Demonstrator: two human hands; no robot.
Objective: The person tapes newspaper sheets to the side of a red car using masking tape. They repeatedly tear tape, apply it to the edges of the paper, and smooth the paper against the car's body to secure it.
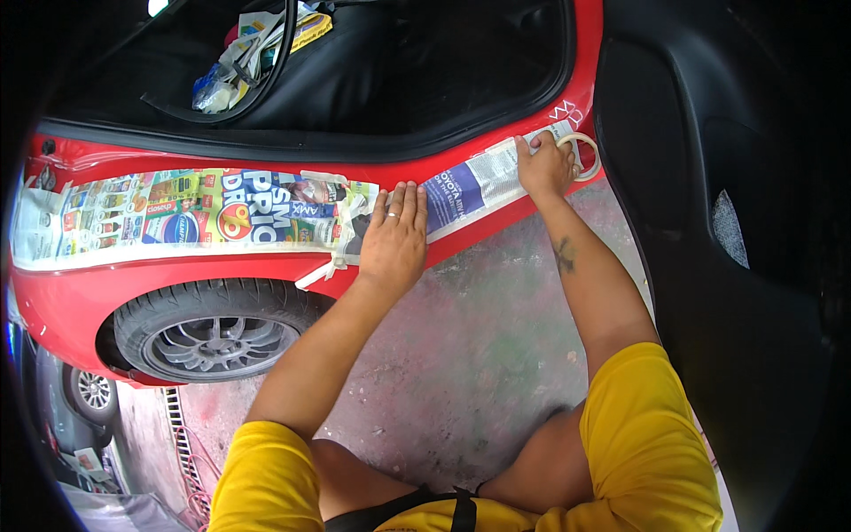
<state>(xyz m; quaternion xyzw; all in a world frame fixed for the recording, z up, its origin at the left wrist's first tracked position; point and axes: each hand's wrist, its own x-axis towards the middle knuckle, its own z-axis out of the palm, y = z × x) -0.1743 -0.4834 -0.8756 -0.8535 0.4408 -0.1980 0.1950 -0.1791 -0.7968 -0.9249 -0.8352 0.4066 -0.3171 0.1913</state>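
My left hand (394, 232) lies flat on a newspaper sheet (454, 197), fingers stretched out side by side, a ring on one of them. The sheet runs along the red body panel (483, 232) of a car. At the sheet's right end my right hand (546, 168) presses with thumb and forefinger, its other fingers curled at a cream roll of masking tape (592, 161). Part of the roll is hidden behind those fingers. A colourful printed sheet (177, 213) covers the panel above the wheel, with pale tape along its lower edge. A loose tape end (317, 274) sticks out below it.
Beneath the panel is a tyre (142, 310) with a grey spoked rim. A black opening (399, 80) above holds crumpled paper and plastic (257, 58). On the right stands a black door panel (700, 230). Another vehicle's wheel (93, 390) and a floor grate (175, 434) lie at lower left.
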